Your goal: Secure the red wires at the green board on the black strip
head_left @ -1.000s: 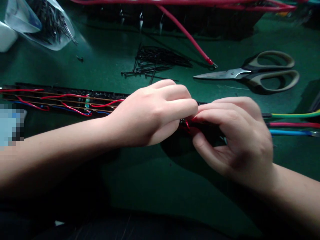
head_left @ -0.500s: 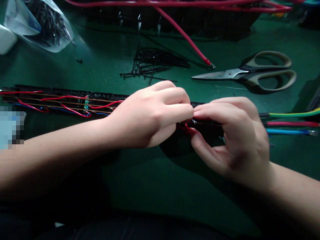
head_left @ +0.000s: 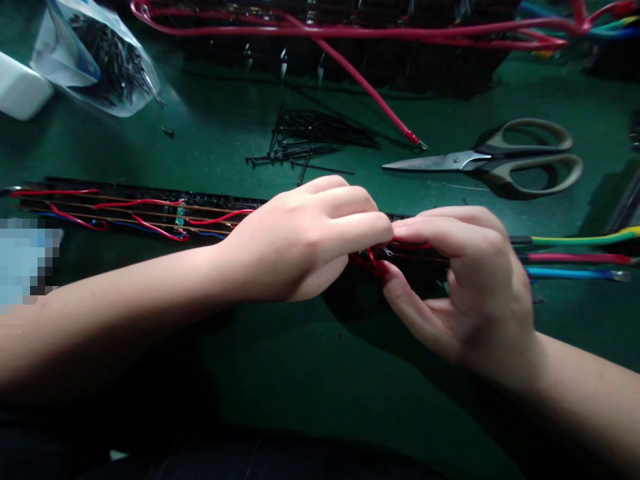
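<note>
A long black strip (head_left: 125,207) with thin red and blue wires along it lies across the green mat. My left hand (head_left: 305,240) is closed over the strip near its middle, fingers curled and pinched on a red wire (head_left: 373,259). My right hand (head_left: 460,287) meets it fingertip to fingertip, thumb and forefinger pinching the same red wire. What else sits between the fingers is hidden. Yellow-green, red and blue cables (head_left: 575,257) run off the strip's right end.
Scissors (head_left: 500,160) lie at the back right. A heap of black cable ties (head_left: 315,137) sits behind my hands. A clear bag of ties (head_left: 100,60) and a white object (head_left: 20,90) are at the back left. Thick red cables (head_left: 360,67) cross the far edge.
Both hands stay pinched together on the red wire with only slight finger movement. The view has tilted down a little, so everything sits lower in the picture.
</note>
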Demonstrator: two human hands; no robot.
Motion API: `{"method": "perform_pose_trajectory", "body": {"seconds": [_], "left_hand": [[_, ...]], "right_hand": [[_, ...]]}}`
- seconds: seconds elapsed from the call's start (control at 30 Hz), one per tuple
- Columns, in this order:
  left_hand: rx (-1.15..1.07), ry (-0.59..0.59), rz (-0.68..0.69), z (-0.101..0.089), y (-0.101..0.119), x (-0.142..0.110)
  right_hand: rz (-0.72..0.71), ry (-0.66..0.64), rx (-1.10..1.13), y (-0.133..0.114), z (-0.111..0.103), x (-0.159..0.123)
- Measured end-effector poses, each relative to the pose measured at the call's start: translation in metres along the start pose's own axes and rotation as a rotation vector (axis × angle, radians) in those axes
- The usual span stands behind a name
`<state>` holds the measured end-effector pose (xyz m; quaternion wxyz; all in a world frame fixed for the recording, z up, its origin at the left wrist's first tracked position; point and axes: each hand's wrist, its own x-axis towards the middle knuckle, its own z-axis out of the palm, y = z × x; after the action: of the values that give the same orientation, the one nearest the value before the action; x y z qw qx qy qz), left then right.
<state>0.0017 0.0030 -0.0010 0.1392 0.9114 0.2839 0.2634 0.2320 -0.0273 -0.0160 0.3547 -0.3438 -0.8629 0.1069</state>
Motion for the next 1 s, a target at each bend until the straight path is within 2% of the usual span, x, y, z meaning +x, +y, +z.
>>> {"method": "perform_pose_trajectory", "body": {"seconds": [0.1, 0.23, 0.43, 0.57, 0.73, 0.83, 1.0], "left_hand": [[-0.037, 0.033, -0.052, -0.001, 0.003, 0.0], [-0.089, -0.018, -0.192, -0.006, 0.004, 0.005], [-0.166, -0.005, -0.323, -0.013, 0.003, 0.01], [-0.313, 0.014, -0.436, -0.014, 0.003, 0.01], [-0.461, -0.003, -0.427, -0.015, 0.002, 0.011], [-0.445, 0.005, -0.436, -0.016, 0.001, 0.013], [-0.362, 0.005, -0.511, -0.015, 0.001, 0.014]], "right_hand": [[0.008, 0.024, 0.013, 0.001, 0.001, -0.001], [0.014, 0.013, -0.004, 0.001, 0.002, 0.0], [0.001, 0.018, -0.035, 0.001, 0.002, 0.001], [0.041, 0.006, -0.038, -0.001, 0.001, 0.001], [0.018, 0.022, -0.029, -0.001, 0.001, 0.003], [-0.013, 0.022, -0.029, -0.001, 0.0, 0.004], [0.014, 0.02, -0.033, 0.0, -0.001, 0.005]]}}
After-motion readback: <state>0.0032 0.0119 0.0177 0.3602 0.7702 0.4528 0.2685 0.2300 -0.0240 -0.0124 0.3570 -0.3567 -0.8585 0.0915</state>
